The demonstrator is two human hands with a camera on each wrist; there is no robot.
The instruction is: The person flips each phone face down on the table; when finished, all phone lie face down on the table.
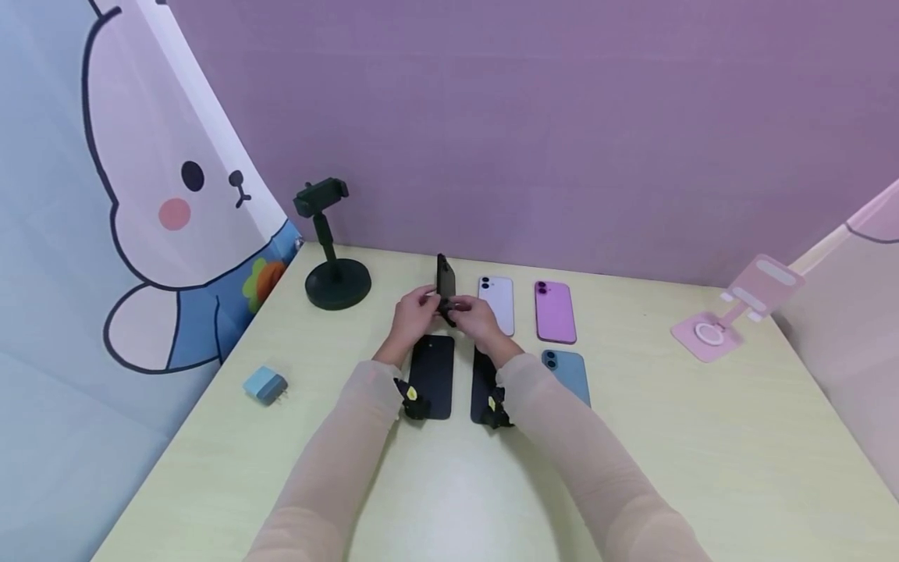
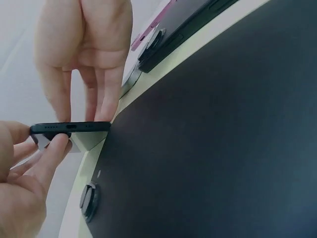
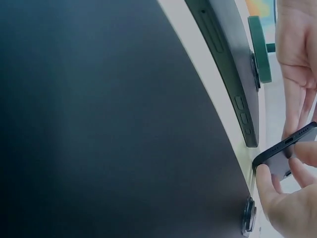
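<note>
Both hands hold a black phone [image 1: 445,273] on its edge near the middle of the table. My left hand [image 1: 410,320] pinches it from the left, and the fingers of my right hand [image 1: 479,318] grip the other side. The phone's bottom edge, with its charging port, faces the camera in the left wrist view. Below the wrists, two dark phones lie flat: the left dark phone [image 1: 434,378] mostly shows, while the right dark phone [image 1: 481,382] is partly hidden by the right hand and sleeve.
Right of the hands lie a white phone [image 1: 500,297], a purple phone [image 1: 556,316] and a blue phone [image 1: 572,373]. A black phone stand [image 1: 337,285] stands at the back left, a blue charger plug [image 1: 264,384] nearer. A pink stand [image 1: 708,343] is far right.
</note>
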